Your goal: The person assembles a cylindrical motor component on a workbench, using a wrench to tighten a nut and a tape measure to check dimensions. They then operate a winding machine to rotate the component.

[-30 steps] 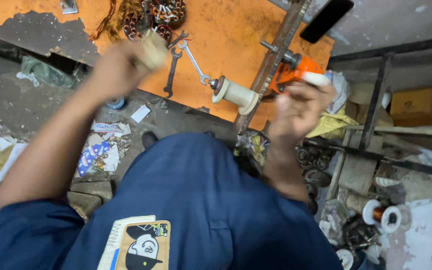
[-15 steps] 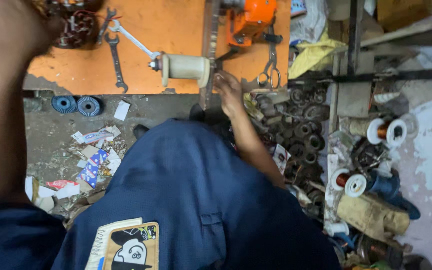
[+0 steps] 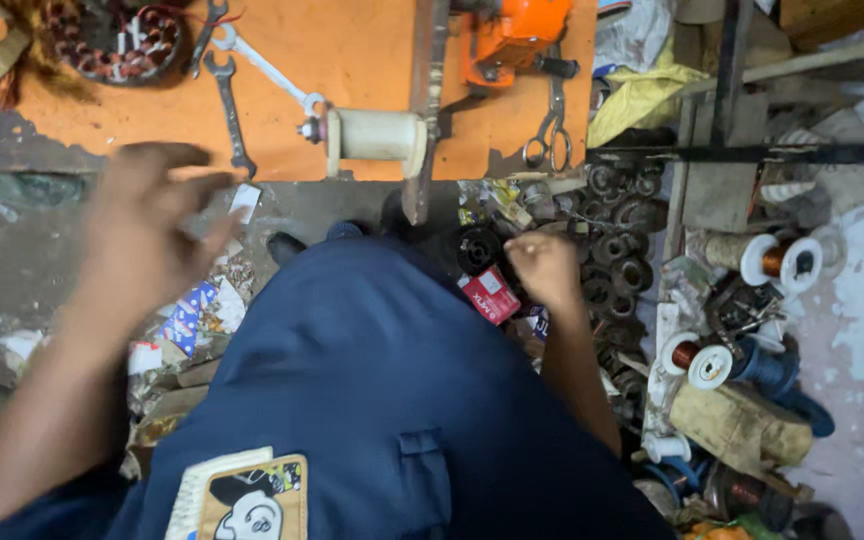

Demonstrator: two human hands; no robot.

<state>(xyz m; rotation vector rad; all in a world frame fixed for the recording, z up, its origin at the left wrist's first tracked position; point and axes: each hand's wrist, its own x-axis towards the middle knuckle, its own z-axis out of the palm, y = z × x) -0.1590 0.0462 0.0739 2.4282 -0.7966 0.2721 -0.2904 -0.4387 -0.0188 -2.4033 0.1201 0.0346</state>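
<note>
Right hand (image 3: 544, 266) clenched low among floor clutter by black round part (image 3: 479, 248); left hand (image 3: 157, 225) raised, released.
Steadier picking would come from gripping one piece firmly, clear of the red box (image 3: 492, 295).

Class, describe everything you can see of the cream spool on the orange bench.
The cream spool lies on its side near the front edge of the orange bench. It is a plain drum with a wider flange at each end, plastic by its look and bare of wire. A metal fitting sticks out of its left end. Its right end meets an upright metal bar. Neither hand touches it.
</note>
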